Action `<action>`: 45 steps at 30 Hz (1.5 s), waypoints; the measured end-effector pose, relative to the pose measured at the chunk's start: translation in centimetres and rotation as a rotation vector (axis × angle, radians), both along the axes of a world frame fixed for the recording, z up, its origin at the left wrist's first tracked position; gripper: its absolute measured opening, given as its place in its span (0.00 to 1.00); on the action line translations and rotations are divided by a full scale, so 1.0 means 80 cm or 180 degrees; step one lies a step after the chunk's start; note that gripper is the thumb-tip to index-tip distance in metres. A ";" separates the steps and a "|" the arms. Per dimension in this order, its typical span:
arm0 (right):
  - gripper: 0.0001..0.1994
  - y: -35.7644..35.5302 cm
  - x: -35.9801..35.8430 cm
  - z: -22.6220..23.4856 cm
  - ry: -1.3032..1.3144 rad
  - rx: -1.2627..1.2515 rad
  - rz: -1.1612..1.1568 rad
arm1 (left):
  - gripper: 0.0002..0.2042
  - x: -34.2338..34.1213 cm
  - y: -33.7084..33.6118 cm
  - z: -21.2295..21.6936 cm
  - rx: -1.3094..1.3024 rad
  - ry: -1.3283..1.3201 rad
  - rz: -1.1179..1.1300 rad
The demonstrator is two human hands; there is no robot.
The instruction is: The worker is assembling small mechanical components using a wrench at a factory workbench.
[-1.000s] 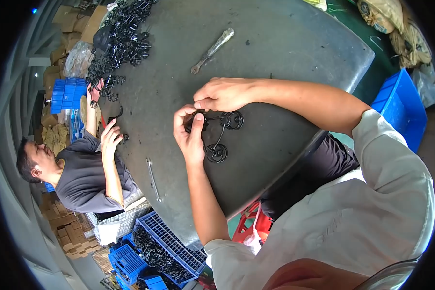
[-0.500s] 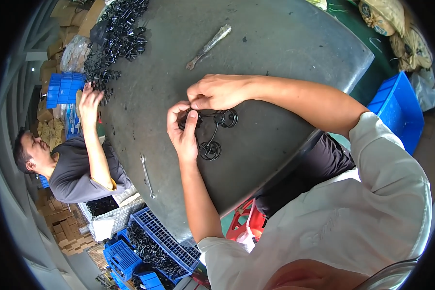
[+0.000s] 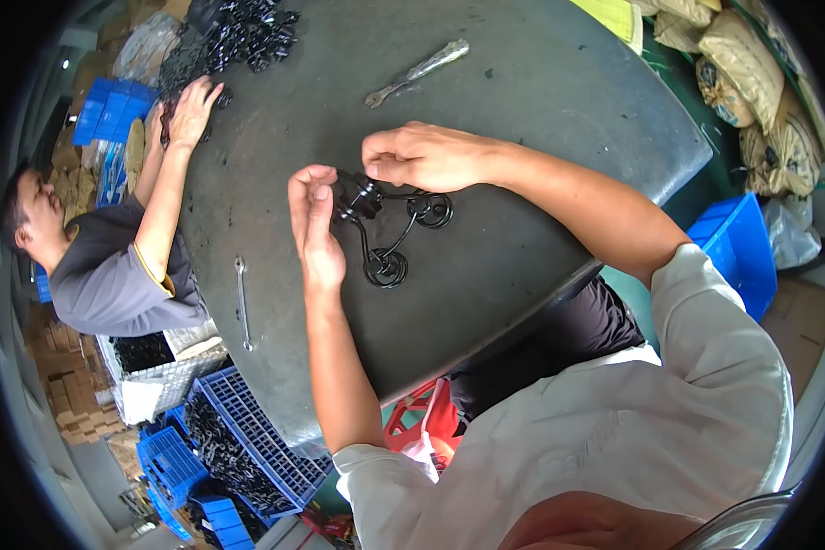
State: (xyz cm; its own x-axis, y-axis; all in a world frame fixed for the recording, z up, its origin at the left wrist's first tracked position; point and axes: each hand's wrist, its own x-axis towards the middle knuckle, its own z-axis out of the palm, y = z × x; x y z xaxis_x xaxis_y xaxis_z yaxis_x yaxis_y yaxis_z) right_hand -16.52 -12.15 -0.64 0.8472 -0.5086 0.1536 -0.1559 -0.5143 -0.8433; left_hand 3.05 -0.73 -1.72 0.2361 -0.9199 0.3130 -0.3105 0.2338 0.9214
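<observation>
A black bent-wire part with coiled loops (image 3: 390, 268) and a dark ribbed piece (image 3: 367, 197) is between my hands over the grey tabletop (image 3: 522, 238). My left hand (image 3: 316, 229) is closed at the part's left side, thumb and forefinger close together; the exact contact is partly hidden. From the right, my right hand (image 3: 431, 156) pinches at the top of the ribbed piece, its fingers curled. Beyond my hands lies a wrench with a wrapped handle (image 3: 417, 73). A second, slim wrench (image 3: 242, 302) rests on the table to the left.
A heap of black metal parts (image 3: 247, 37) covers the far left of the table, where a co-worker (image 3: 128, 266) reaches in. Blue crates (image 3: 257, 440) with black parts stand at lower left. At right are a blue bin (image 3: 733, 252) and sacks (image 3: 742, 64).
The view has shifted. My left hand has moved away from my right, uncovering the ribbed piece. The co-worker's hands have moved to the heap.
</observation>
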 end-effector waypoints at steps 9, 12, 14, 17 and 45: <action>0.07 0.000 0.001 -0.003 -0.0039 0.0071 0.0027 | 0.19 -0.010 0.019 0.034 0.1010 -0.1500 0.0018; 0.07 0.000 0.001 -0.003 -0.0055 0.0097 0.0038 | 0.18 -0.020 0.017 0.036 0.1120 -0.1419 0.0291; 0.07 0.000 0.002 -0.003 -0.0077 0.0103 0.0060 | 0.18 -0.019 0.015 0.026 0.1032 -0.1358 0.0321; 0.07 -0.001 0.001 -0.004 -0.0040 0.0036 0.0054 | 0.18 -0.022 0.013 0.019 0.1028 -0.1214 0.0388; 0.17 0.015 0.018 -0.008 -0.0214 0.1293 0.0001 | 0.20 -0.031 0.010 0.018 0.0862 -0.0716 0.0491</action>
State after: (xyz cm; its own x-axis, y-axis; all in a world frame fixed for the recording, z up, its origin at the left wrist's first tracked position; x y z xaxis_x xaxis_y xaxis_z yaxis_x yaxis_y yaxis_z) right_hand -15.07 -10.96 -1.26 0.8423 -0.5389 -0.0045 -0.0933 -0.1376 -0.9861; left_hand 0.60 0.04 -0.27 0.3313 -0.9354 0.1232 -0.5244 -0.0741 0.8482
